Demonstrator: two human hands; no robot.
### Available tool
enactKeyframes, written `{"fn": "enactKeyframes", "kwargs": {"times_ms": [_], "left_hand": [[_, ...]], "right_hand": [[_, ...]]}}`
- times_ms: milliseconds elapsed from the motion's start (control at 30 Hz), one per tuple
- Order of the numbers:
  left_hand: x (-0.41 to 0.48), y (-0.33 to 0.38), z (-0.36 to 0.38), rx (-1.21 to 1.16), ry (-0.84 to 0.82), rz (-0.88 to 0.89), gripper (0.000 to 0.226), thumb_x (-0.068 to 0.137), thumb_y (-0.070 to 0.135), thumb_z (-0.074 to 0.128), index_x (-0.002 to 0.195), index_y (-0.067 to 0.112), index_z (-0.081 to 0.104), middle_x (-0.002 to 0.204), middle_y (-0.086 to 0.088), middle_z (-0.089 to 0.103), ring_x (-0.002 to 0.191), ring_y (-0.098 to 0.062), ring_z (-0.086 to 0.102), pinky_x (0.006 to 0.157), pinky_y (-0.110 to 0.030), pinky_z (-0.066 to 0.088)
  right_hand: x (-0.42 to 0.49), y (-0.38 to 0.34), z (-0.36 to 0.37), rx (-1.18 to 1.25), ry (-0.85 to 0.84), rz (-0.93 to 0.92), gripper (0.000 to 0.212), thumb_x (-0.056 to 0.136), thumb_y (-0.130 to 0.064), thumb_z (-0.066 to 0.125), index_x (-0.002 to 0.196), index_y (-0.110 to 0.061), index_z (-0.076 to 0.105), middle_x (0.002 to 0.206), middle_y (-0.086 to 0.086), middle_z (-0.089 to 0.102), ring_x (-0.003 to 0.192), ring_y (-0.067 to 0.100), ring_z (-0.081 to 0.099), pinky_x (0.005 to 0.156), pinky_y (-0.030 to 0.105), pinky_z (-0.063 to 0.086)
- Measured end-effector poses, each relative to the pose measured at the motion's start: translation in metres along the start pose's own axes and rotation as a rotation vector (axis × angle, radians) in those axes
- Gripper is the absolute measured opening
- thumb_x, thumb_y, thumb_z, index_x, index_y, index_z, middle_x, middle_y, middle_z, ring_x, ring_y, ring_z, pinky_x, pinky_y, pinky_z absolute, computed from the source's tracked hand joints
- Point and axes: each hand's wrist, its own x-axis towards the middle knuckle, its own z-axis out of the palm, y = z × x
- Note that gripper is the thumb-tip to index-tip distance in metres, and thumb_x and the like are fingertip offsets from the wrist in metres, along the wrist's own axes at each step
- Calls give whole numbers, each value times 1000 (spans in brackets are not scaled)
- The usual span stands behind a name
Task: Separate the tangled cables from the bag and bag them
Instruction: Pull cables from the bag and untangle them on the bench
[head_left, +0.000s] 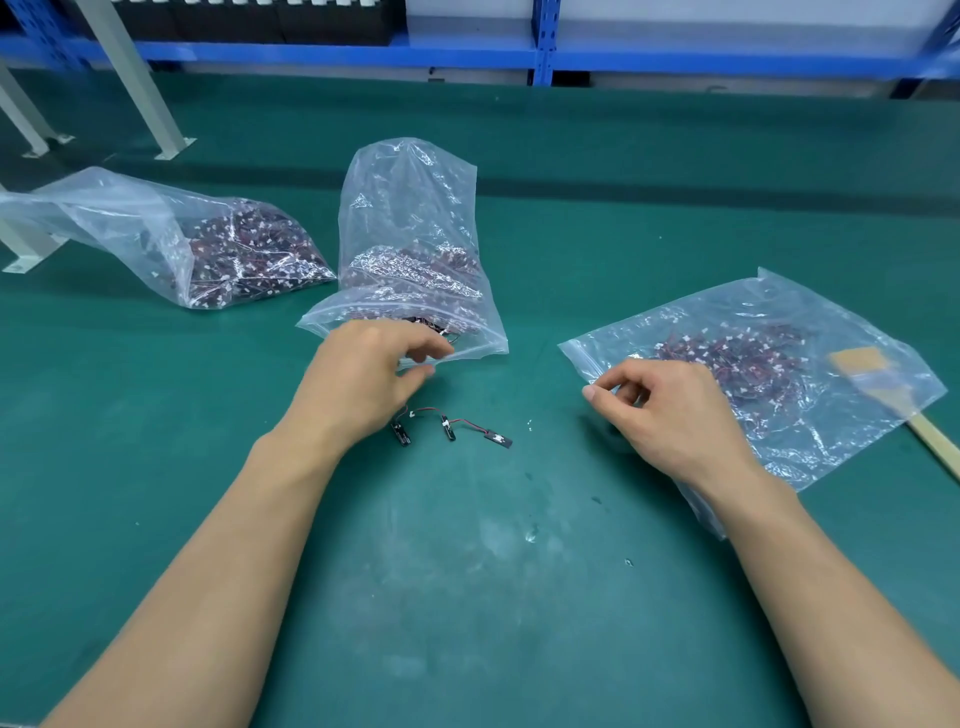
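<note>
Three clear plastic bags of tangled red-and-black cables lie on the green table. The middle bag (410, 244) stands slumped with its mouth toward me. My left hand (363, 379) is at that mouth, fingers and thumb curled round its lower lip. Just below that hand, a few loose cables (449, 427) with black ends lie on the table. The right bag (779, 374) lies flat. My right hand (675, 415) rests over its near-left edge, thumb and curled fingers pinching the plastic. The left bag (208, 244) lies on its side, untouched.
A wooden-handled brush (883, 389) lies partly under the right bag's far side. Blue shelving (540, 52) runs along the back, and grey metal legs (130, 78) stand at the far left. Small white scraps (530, 535) dot the mat.
</note>
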Motion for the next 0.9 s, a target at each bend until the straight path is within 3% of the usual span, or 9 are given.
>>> {"fn": "enactKeyframes", "kwargs": {"times_ms": [100,200,367,700,900], "left_hand": [[4,-8,-1,73,83,-99,22,86,11,74,105,23,77,92,5,76,75,-17,60,77,-32,51],[7,-10,3,129,68,-129,26,89,11,71,112,23,75,101,1,75,90,-26,66,82,-38,52],[16,-8,11,217,-22,-143,26,93,20,67,118,28,72,108,5,71,106,-25,57,82,-43,52],[17,-6,14,265,-56,-125,17,95,22,66,109,28,75,101,4,68,102,-25,56,81,-43,50],[11,-3,5,137,130,-41,15,89,14,73,101,22,78,96,5,74,89,-23,67,75,-38,53]], "right_hand": [[0,0,0,-5,1,0,15,87,-38,73,75,-29,72,64,-21,62,60,5,58,62,30,48],[0,0,1,-7,0,2,15,87,-39,72,75,-29,72,64,-21,62,60,5,59,64,31,50],[0,0,1,-16,-2,2,15,87,-39,72,76,-29,73,66,-23,63,61,4,59,65,31,51],[1,1,1,-22,-3,7,16,87,-40,72,75,-29,72,65,-24,63,61,4,59,64,30,50],[1,1,1,-23,-2,3,15,87,-40,72,76,-28,73,66,-23,63,62,5,61,66,32,52]]}}
